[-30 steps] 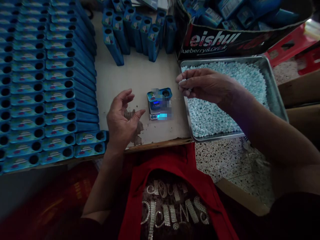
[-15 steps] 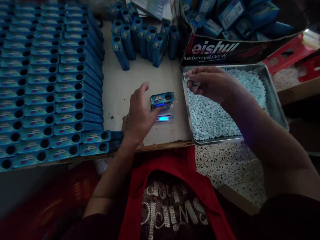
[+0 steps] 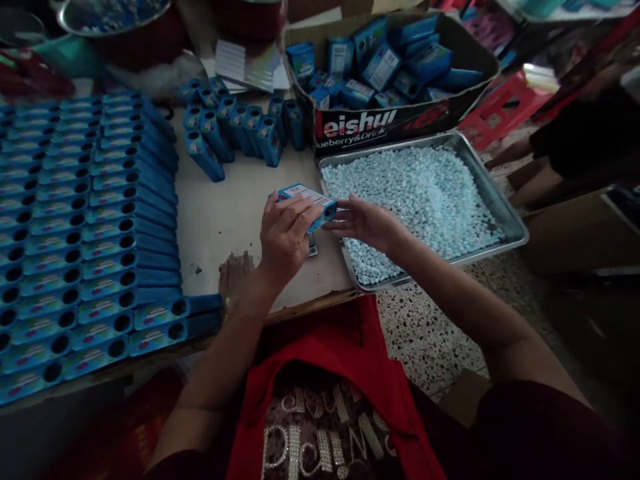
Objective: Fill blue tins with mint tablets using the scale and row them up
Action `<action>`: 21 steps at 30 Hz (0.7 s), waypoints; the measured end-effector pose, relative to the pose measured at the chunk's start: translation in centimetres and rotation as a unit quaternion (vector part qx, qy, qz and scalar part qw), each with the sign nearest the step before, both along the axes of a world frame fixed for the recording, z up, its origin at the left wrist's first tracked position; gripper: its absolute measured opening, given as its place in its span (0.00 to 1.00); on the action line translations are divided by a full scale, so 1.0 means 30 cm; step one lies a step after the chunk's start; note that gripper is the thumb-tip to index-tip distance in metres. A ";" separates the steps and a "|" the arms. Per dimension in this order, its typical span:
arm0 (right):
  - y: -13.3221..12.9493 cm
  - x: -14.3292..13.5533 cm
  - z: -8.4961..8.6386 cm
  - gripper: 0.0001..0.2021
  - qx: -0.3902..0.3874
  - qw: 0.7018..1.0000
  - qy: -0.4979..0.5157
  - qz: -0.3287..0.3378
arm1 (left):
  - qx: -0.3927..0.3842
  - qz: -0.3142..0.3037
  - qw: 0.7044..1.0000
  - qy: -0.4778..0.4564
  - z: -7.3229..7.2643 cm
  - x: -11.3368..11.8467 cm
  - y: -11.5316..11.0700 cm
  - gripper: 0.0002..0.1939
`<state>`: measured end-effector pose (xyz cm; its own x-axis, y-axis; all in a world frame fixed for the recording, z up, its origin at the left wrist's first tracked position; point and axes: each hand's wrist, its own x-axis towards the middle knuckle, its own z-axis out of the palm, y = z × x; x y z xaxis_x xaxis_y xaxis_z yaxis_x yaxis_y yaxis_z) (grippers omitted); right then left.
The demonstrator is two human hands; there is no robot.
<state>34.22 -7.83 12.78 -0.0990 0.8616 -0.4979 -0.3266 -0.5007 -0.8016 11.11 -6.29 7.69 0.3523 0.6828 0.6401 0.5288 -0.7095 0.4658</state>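
Observation:
A small blue box (image 3: 325,200) is tilted on its side in the air, its holed end toward the right. My left hand (image 3: 287,233) is wrapped round it from above. My right hand (image 3: 367,223) has its fingers stretched toward the holed end, at or just beside it; whether they touch is hard to tell. Beneath the box, the edge of a small scale (image 3: 313,245) shows, mostly covered by my left hand. To the right, a metal tray (image 3: 520,237) holds a heap of pale blue pellets (image 3: 425,200).
Rows of blue boxes (image 3: 110,267) fill the left of the table (image 3: 200,220). Several more boxes (image 3: 235,127) stand behind. A carton (image 3: 360,130) of blue boxes stands behind the tray, near a red stool (image 3: 500,113). A person's arm (image 3: 535,180) shows at right.
The box has left the scale and tipped over in my left hand, which has closed round it. My right hand has come from above the pellets to the box's end. The view has shifted.

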 end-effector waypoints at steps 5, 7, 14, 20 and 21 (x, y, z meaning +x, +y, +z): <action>0.001 -0.051 -0.001 0.15 -0.039 0.993 0.110 -0.034 | -0.003 0.014 1.000 -0.015 -0.084 0.024 0.017 0.22; 0.003 -0.046 0.009 0.15 -0.053 0.991 0.115 -0.035 | 0.012 0.019 1.000 -0.012 -0.084 0.022 0.007 0.22; -0.019 -0.019 0.056 0.13 0.024 0.995 0.097 0.019 | 0.016 0.026 0.999 0.023 0.012 0.008 -0.045 0.21; 0.024 -0.032 0.019 0.17 0.001 0.996 0.079 0.042 | -0.027 -0.004 0.999 0.030 -0.017 0.001 0.004 0.22; 0.031 -0.035 0.012 0.17 -0.002 0.996 0.080 0.048 | -0.032 0.000 0.999 0.030 -0.026 -0.002 0.009 0.22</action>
<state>33.17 -6.90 13.14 -0.2582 0.8430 -0.4719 -0.4006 -0.5379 -0.7417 11.06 -6.01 6.91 0.3888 0.7215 0.5730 0.5574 -0.6794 0.4773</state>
